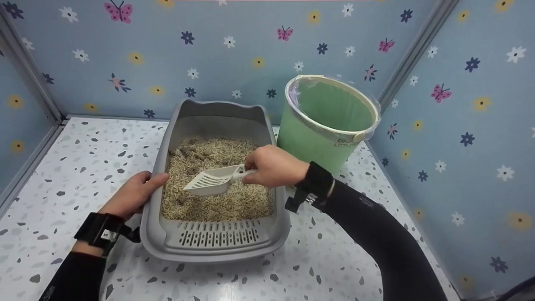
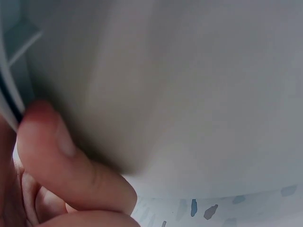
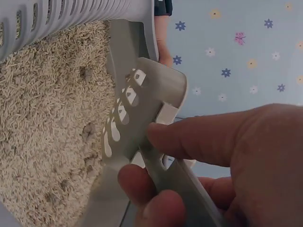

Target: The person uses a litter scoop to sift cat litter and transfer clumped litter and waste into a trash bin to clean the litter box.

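Observation:
A pale slotted litter scoop (image 1: 213,180) hangs over the litter box, its slots showing bare in the head view. My right hand (image 1: 276,167) pinches its handle between thumb and fingers. In the right wrist view the scoop (image 3: 163,85) is turned on its side, close over the litter (image 3: 52,118). My left hand (image 1: 131,194) grips the left rim of the grey litter box (image 1: 217,254), thumb over the top. The left wrist view has bent fingers (image 2: 71,165) hooked under that rim against the outer wall (image 2: 203,104).
Just right of the box stands a green bucket (image 1: 313,146) with a clear liner over its rim. Brownish clumps (image 1: 190,152) lie in the litter toward the back left. Patterned wall panels (image 1: 234,54) enclose the speckled tabletop (image 1: 334,255) at the back and sides.

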A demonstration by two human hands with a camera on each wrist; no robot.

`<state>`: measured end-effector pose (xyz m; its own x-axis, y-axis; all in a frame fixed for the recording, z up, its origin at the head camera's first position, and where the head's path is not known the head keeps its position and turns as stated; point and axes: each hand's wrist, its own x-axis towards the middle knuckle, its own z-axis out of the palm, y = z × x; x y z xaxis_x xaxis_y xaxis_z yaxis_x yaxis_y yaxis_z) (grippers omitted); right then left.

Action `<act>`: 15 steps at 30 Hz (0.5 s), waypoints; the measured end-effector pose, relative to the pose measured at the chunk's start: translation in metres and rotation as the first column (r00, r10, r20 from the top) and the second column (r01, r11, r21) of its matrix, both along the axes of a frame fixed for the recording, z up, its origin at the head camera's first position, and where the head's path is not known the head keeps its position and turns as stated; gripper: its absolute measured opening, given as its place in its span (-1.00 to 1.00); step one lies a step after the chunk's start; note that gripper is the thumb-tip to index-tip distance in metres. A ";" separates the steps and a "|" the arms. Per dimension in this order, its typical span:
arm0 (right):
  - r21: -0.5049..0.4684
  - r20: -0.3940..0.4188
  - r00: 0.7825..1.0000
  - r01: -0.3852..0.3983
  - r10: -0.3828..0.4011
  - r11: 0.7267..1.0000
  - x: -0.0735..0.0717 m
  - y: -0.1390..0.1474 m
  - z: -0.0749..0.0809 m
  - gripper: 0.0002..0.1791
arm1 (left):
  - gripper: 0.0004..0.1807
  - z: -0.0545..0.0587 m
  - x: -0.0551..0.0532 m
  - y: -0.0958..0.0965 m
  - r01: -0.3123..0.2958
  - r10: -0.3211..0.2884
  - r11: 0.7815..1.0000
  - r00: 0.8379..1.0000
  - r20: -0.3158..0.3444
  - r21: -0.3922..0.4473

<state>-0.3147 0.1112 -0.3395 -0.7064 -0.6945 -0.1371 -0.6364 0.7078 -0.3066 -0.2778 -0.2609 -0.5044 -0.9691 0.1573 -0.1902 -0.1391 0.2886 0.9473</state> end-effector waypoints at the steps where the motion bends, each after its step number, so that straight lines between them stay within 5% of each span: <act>1: 0.008 0.029 1.000 -0.002 0.002 1.000 -0.003 -0.003 -0.001 -0.81 | -0.31 0.000 0.000 0.000 0.000 0.000 1.000 1.000 -0.001 -0.001; 9: 0.058 0.190 0.982 0.013 -0.024 0.998 -0.019 -0.022 -0.009 -0.67 | -0.24 0.000 0.000 -0.001 -0.003 0.003 1.000 1.000 0.009 -0.003; 15: 0.061 -0.089 0.996 0.036 -0.031 0.997 -0.019 -0.031 -0.017 -0.83 | -0.26 0.000 0.000 -0.001 -0.007 0.007 1.000 1.000 0.008 -0.003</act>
<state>-0.3339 0.0803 -0.3569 -0.7403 -0.6622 -0.1156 -0.6345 0.7452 -0.2052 -0.2781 -0.2617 -0.5046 -0.9687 0.1497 -0.1981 -0.1485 0.2902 0.9454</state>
